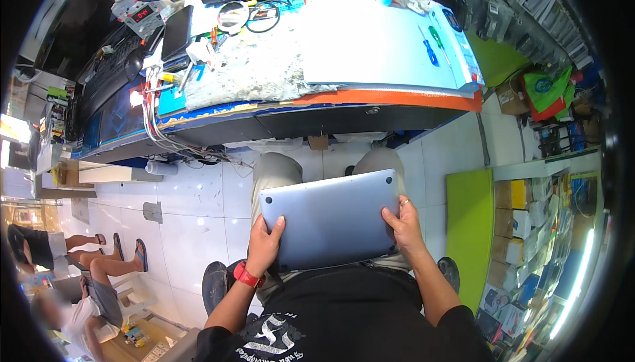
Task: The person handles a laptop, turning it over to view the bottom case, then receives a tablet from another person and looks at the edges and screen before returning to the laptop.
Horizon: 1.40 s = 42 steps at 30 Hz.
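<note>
A closed grey laptop [334, 220] lies over my lap with its underside up; round dark rubber feet show at its corners. My left hand [266, 239] grips its left edge, thumb on the underside and the other fingers hidden beneath. At the right edge my right hand [403, 223] holds it the same way, thumb on top. The laptop tilts slightly, its right side farther from me. A red watch [248, 274] is on my left wrist.
Ahead stands a workbench with a white mat [367, 44] bearing screwdrivers [430, 51]. A phone [177, 31], cables [151, 124] and a soldering station [140, 12] crowd its left. Shelves with boxes [519, 223] stand at right. Another person [99, 296] sits at lower left.
</note>
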Each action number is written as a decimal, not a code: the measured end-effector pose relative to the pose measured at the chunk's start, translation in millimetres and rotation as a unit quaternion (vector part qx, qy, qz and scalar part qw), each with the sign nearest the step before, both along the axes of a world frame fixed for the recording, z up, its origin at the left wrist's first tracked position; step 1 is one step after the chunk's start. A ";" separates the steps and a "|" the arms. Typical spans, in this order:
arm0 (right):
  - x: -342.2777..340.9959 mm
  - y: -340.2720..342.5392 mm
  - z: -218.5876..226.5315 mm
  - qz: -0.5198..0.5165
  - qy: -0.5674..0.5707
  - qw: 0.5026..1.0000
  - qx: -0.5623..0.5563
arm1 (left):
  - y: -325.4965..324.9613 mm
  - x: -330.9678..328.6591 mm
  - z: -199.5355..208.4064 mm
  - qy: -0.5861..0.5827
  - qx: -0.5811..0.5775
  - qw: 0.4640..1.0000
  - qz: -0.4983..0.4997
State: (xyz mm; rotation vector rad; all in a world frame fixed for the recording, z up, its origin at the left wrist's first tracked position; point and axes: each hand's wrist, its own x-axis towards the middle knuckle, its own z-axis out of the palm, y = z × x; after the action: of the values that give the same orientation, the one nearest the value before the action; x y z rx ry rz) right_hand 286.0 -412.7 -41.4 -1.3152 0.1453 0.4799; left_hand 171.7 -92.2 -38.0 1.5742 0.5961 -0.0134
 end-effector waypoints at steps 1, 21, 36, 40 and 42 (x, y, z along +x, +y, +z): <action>3.7 -2.0 5.7 0.001 -0.008 1.000 0.000 | -2.7 6.1 10.1 -0.022 0.000 1.000 0.004; 327.0 105.1 155.5 0.011 -0.304 0.727 -0.615 | 85.7 317.4 174.3 0.050 0.330 0.921 -0.199; 321.9 136.2 189.1 0.128 -0.252 0.628 -0.725 | 96.3 358.1 168.6 0.114 0.520 0.814 -0.233; 324.5 145.3 183.2 0.124 -0.269 0.585 -0.755 | 96.4 353.7 171.6 0.121 0.524 0.813 -0.224; 334.0 141.5 178.4 0.142 -0.271 0.570 -0.762 | 96.8 351.2 169.2 0.105 0.530 0.814 -0.213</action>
State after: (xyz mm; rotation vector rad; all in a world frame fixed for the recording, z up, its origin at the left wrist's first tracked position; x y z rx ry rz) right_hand 620.0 -271.1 136.9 -3.2075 -0.2767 0.0629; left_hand 522.9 4.6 131.2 2.8149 0.4036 -0.2305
